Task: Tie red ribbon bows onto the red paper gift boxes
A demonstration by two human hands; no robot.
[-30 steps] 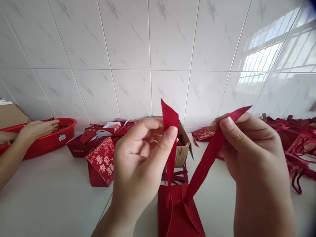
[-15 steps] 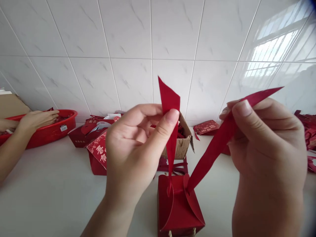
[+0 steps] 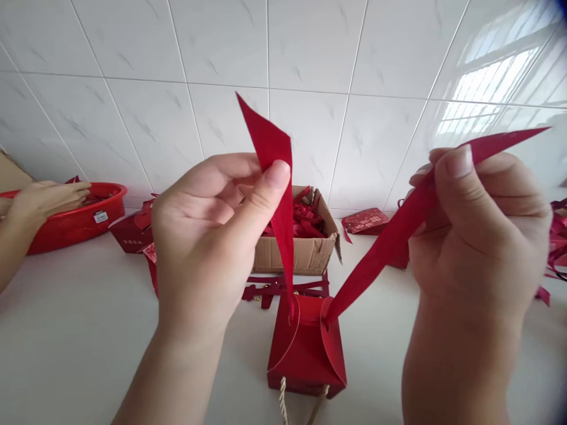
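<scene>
A small red gift box (image 3: pixel 310 354) stands on the white table below my hands, with curved top flaps and a twisted cord (image 3: pixel 283 395) at its front. A red ribbon (image 3: pixel 376 260) runs up from holes in the flaps. My left hand (image 3: pixel 212 230) pinches one end between thumb and fingers, its slanted tip pointing up. Held in my right hand (image 3: pixel 482 218) is the other end, its tip pointing to the right. Between the hands both lengths look taut.
Behind the box is a cardboard box (image 3: pixel 310 254) of red ribbons, with dark red strips (image 3: pixel 266 289) before it. Another person's hand (image 3: pixel 53 200) reaches into a red basin (image 3: pixel 80 227) at left. Red boxes (image 3: pixel 133 230) and a red packet (image 3: pixel 365 221) lie near the tiled wall.
My hands have moved apart and up, spreading the ribbon ends wider. The gift box appears slightly higher and further left, and more of the cardboard box shows.
</scene>
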